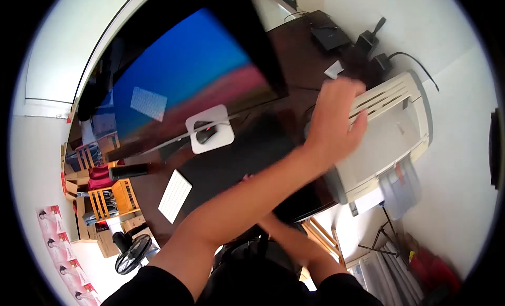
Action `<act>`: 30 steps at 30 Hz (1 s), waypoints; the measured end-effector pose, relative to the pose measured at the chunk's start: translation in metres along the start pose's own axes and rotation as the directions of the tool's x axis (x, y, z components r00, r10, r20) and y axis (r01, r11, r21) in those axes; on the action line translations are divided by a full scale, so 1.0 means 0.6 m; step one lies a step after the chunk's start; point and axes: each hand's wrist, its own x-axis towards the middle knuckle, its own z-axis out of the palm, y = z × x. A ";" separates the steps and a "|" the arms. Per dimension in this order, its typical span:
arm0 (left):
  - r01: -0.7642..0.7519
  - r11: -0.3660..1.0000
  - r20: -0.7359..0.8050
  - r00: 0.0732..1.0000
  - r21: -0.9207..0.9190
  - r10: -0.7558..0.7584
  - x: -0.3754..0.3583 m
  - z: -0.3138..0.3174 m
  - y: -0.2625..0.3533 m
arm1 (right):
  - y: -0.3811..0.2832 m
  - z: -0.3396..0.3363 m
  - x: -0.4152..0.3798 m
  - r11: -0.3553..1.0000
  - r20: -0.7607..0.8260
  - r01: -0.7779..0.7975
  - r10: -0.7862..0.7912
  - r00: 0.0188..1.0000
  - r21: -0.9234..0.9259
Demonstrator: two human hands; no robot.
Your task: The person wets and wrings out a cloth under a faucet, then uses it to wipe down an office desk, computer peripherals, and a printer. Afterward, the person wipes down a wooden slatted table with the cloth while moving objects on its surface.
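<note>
My left arm stretches across the view to the upper right. My left hand (pixel 336 119) is over the near left edge of a light grey printer (pixel 386 132). Its thumb stands apart from the bent, slightly blurred fingers, and no held object shows. Just beyond the fingertips lies a small white piece (pixel 334 69) on the dark desk (pixel 294 48). My right forearm passes beneath the left one. Of my right hand (pixel 248 177) only a bit of fingers shows above the black desk mat (pixel 231 166); the left forearm hides the rest.
A large monitor (pixel 194 69) fills the upper left. A black mouse (pixel 205 132) rests on a white pad (pixel 225 136), and a white keyboard (pixel 175 196) lies to the left. Black boxes (pixel 330 37) stand behind the printer. A black fan (pixel 131 251) is at lower left.
</note>
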 end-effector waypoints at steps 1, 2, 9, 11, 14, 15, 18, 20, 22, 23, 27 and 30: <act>-0.022 1.000 0.059 0.998 0.016 0.021 -0.062 -0.045 0.028 | 0.063 0.022 0.012 0.800 0.137 0.060 0.028 0.990 -0.597; -0.051 0.998 0.115 0.992 0.035 0.047 -0.129 -0.092 0.051 | 0.023 -0.037 0.038 0.770 0.114 0.008 0.084 0.990 -0.638; 0.353 0.679 0.137 0.820 0.643 -0.556 -0.584 -0.461 0.008 | 0.033 -0.065 0.170 0.491 -0.358 -0.396 0.174 0.917 -0.776; 0.474 0.522 -0.021 0.754 0.709 -0.656 -0.654 -0.564 -0.046 | 0.018 -0.015 0.174 0.484 -0.437 -0.456 0.160 0.885 -0.747; 0.438 0.193 -0.128 0.603 0.878 -0.788 -0.718 -0.669 -0.131 | -0.033 0.131 0.067 0.531 -0.140 -0.159 0.077 0.987 -0.833; 0.484 0.159 -0.149 0.538 0.861 -0.829 -0.728 -0.694 -0.142 | -0.044 0.172 0.018 0.583 -0.052 -0.072 0.051 0.997 -0.810; 0.485 0.162 -0.107 0.481 0.860 -0.870 -0.764 -0.736 -0.165 | -0.075 0.185 -0.085 0.586 0.025 -0.058 0.134 0.991 -0.808; 0.433 0.310 -0.043 0.636 0.847 -0.771 -0.780 -0.753 -0.187 | -0.066 0.142 -0.101 0.520 -0.084 -0.171 0.188 0.979 -0.837; 0.435 0.372 -0.014 0.665 0.820 -0.746 -0.780 -0.768 -0.196 | -0.024 0.089 -0.106 0.421 -0.315 -0.362 0.179 0.932 -0.832; 0.432 0.424 0.011 0.690 0.796 -0.724 -0.780 -0.771 -0.198 | 0.001 0.068 -0.101 0.376 -0.431 -0.461 0.166 0.887 -0.804; 0.420 0.400 0.032 0.655 0.815 -0.755 -0.767 -0.763 -0.176 | 0.016 0.063 0.016 0.259 -0.647 -0.698 0.262 0.716 -0.667; 0.354 0.350 0.058 0.626 0.867 -0.777 -0.779 -0.730 -0.158 | 0.016 0.118 0.097 0.296 -0.616 -0.644 0.193 0.764 -0.705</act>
